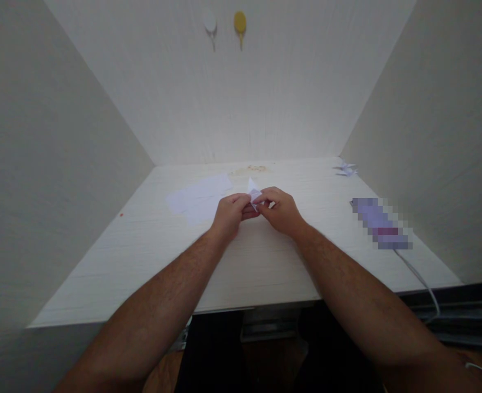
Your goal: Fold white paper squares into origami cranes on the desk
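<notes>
A small piece of folded white paper (254, 188) is held between both my hands, above the middle of the table. Its pointed tip rises away from me, and its lower part is partly hidden by fingers. My left hand (231, 214) is closed on its left side, with the thumb on top and fingers beneath. From the right, my right hand (280, 207) pinches the paper between thumb and fingertips. Several flat white paper sheets (200, 197) lie overlapping on the table, just left of my left hand.
Folded white paper shapes (347, 169) sit at the back right corner. A blurred-out phone-like device (382, 224) with a white cable (418, 268) lies on the right of the white table (261, 267). Walls enclose three sides. White (210, 23) and yellow hooks (239, 23) are on the back wall.
</notes>
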Demonstrator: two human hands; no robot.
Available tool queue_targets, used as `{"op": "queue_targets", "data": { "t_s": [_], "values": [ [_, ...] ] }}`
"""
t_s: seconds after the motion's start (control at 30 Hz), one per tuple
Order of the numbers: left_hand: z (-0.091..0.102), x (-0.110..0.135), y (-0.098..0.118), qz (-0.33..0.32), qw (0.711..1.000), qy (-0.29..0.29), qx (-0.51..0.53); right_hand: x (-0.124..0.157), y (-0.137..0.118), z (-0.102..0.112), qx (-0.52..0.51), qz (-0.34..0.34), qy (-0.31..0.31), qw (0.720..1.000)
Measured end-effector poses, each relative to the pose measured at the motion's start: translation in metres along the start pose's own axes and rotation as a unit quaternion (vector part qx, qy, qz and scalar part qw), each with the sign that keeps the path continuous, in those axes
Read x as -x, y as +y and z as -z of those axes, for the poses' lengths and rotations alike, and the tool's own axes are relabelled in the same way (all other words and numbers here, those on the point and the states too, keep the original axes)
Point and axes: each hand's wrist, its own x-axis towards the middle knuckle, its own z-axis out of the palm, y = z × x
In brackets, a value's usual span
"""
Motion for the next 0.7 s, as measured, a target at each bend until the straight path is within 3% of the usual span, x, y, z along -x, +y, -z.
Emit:
{"op": "queue_targets", "data": {
  "t_s": [0.13,0.3,0.7],
  "values": [
    [0.0025,-0.0012,0.0003,0.009,1.0,-0.013,0.014,-0.001,0.0008,0.0012,0.0,-0.038,0.004,0.999],
    [0.0028,0.0016,-0.0003,-0.025,0.998,-0.058,-0.016,-0.001,0.0011,0.0017,0.005,-0.039,0.007,0.999],
    [0.0042,0.0028,0.0011,-0.045,0.995,-0.08,-0.05,-0.0031,0.0067,0.0033,-0.025,-0.073,-0.013,0.997]
  ]
}}
